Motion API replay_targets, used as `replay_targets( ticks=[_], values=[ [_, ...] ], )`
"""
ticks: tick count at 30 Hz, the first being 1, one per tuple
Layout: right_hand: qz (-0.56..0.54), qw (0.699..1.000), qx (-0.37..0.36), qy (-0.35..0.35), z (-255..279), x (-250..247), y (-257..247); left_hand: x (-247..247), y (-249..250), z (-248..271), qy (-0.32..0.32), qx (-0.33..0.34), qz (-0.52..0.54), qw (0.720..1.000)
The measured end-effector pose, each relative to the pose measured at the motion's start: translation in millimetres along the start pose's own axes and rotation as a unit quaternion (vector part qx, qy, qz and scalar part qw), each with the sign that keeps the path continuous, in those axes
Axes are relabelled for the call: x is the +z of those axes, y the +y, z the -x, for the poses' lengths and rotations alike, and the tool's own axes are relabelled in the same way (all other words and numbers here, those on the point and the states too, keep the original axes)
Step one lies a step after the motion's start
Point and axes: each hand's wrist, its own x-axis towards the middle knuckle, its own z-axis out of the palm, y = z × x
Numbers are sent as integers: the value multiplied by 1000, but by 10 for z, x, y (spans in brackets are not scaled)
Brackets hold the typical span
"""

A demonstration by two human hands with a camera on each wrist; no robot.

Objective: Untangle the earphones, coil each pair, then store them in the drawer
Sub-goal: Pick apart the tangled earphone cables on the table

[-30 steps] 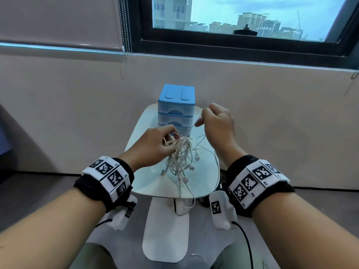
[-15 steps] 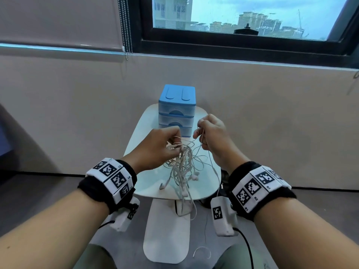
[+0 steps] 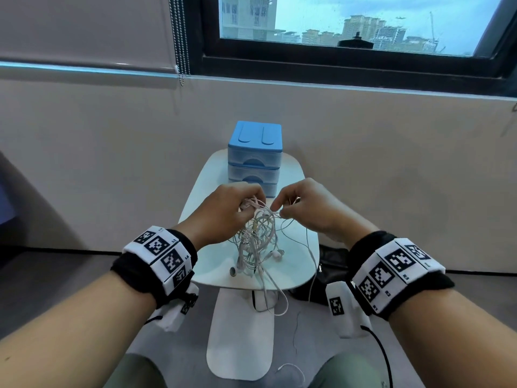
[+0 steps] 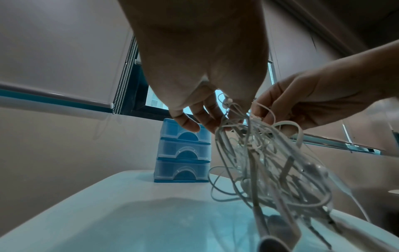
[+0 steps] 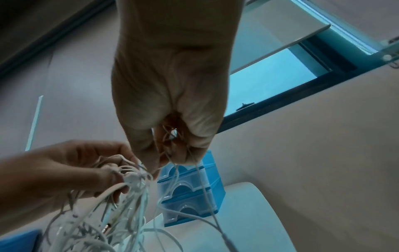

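Observation:
A tangle of white and pale pink earphones (image 3: pixel 256 242) hangs over the small white table (image 3: pixel 296 264), its lower buds touching the top. My left hand (image 3: pixel 228 212) grips the top of the bundle (image 4: pixel 254 153) with curled fingers. My right hand (image 3: pixel 305 204) is close beside it and pinches thin strands (image 5: pixel 172 153) pulled from the tangle. A blue three-drawer box (image 3: pixel 254 158) stands at the table's far end, all drawers closed. One cable trails off the table's near edge toward the floor.
The wall and a dark-framed window (image 3: pixel 349 37) lie behind the table. A black bag (image 3: pixel 330 264) sits on the floor to the table's right. The table's white foot (image 3: pixel 240 337) reaches toward my knees, and a loose white cable (image 3: pixel 291 371) lies beside it.
My right hand has come down and left from a raised pull, closing in on the left hand. The bundle has sunk lower, its buds now reaching the table.

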Motion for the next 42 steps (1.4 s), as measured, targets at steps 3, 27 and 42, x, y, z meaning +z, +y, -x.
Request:
replay_targets(
  ticks=[3,27,42],
  values=[
    [112,993,-22,-9,9,9,-39,29,56,-6,-13,-3,-14,1000],
    [9,998,-17,59,-33,161,34,-14,88,-44,-23,-93,-63,993],
    [-176,978,-3,109,-91,-207,29,-197,-269,-116,-138,-227,-3,964]
  ],
)
